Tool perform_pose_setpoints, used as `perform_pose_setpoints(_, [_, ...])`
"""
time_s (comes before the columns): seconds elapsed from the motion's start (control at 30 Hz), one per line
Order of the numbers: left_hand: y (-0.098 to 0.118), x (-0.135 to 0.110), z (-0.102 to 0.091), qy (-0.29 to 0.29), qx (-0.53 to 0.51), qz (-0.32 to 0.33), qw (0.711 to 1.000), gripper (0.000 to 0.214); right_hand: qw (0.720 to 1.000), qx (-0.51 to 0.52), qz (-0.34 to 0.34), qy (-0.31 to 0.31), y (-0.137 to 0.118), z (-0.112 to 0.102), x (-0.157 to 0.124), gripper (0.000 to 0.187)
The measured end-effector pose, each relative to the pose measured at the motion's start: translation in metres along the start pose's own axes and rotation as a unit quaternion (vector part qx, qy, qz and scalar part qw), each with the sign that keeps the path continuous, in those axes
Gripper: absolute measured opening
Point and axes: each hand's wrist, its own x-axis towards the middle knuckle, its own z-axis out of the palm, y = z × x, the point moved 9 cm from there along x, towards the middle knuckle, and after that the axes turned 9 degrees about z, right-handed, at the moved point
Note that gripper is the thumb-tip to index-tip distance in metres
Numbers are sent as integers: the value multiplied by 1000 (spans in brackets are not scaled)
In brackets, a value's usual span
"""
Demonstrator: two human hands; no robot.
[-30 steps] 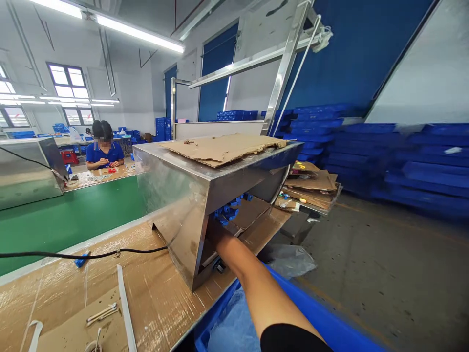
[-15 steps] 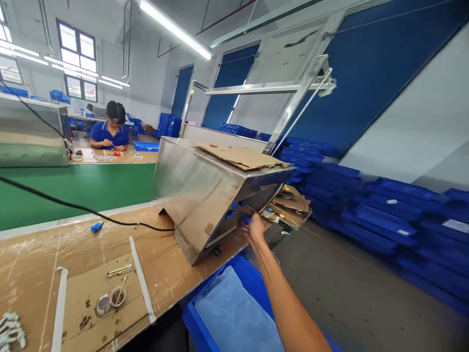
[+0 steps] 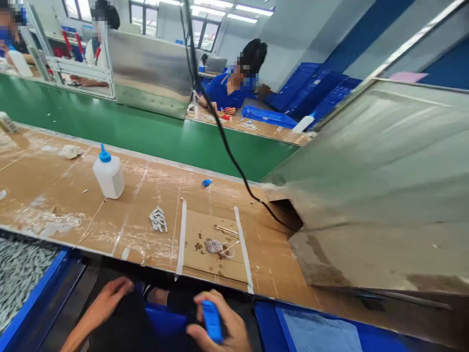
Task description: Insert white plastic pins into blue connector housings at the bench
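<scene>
Blue piece (image 3: 212, 321) pinched in the right hand (image 3: 232, 323), just short of the bench (image 3: 139, 239).
Thumb and fingers grip its sides; the left hand (image 3: 112, 296) hangs half open, fingers loosely bent, forearm slanting up. Beyond, swabs (image 3: 226, 231) lie on cardboard (image 3: 198, 264).
</scene>
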Motion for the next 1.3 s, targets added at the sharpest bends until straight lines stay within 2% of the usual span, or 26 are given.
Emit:
perform_pose_setpoints(0.07, [28, -15, 34, -75, -108, 11, 991, 65, 991, -24, -129, 10, -40, 51, 15, 50])
perform_pose_setpoints(0.1, [45, -24, 50, -112, -234, 9, 966, 58, 985, -41, -169, 13, -53, 70, 20, 51])
perform_pose_setpoints(0.13, [60, -32, 59, -120, -337, 2, 934, 50, 979, -55, -194, 16, -62, 85, 24, 52])
perform_pose_setpoints(0.23, [84, -44, 68, -95, -500, -19, 861, 36, 978, -58, -200, -12, -68, 114, 31, 47])
perform_pose_setpoints(0.3, [87, -46, 68, -90, -546, -20, 833, 35, 983, -43, -175, -37, -63, 122, 32, 40])
perform_pose_setpoints(0.37, [84, -45, 67, -89, -568, -18, 818, 36, 985, -23, -158, -71, -59, 127, 30, 44])
perform_pose_setpoints(0.47, [78, -42, 64, -85, -574, -18, 814, 40, 982, -4, -152, -116, -57, 129, 25, 58])
perform_pose_setpoints(0.53, [78, -42, 62, -86, -572, -16, 816, 42, 979, -14, -165, -118, -60, 126, 20, 58])
perform_pose_setpoints(0.67, [82, -45, 62, -102, -563, -27, 820, 45, 973, -33, -213, -88, -67, 118, 13, 62])
perform_pose_setpoints(0.77, [84, -48, 65, -112, -556, -43, 823, 48, 968, -31, -236, -80, -71, 115, 8, 55])
perform_pose_setpoints(0.97, [85, -52, 71, -98, -546, -57, 830, 41, 961, -52, -264, -64, -72, 106, 2, 54])
perform_pose_setpoints(1.13, [84, -48, 77, -97, -529, -57, 841, 36, 957, -101, -271, -24, -72, 98, 5, 50])
perform_pose_setpoints(1.23, [78, -41, 76, -83, -513, -70, 851, 39, 954, -147, -262, -13, -72, 92, 4, 65])
perform_pose_setpoints(1.3, [73, -37, 69, -52, -492, -70, 866, 43, 955, -160, -248, -7, -71, 78, 3, 72])
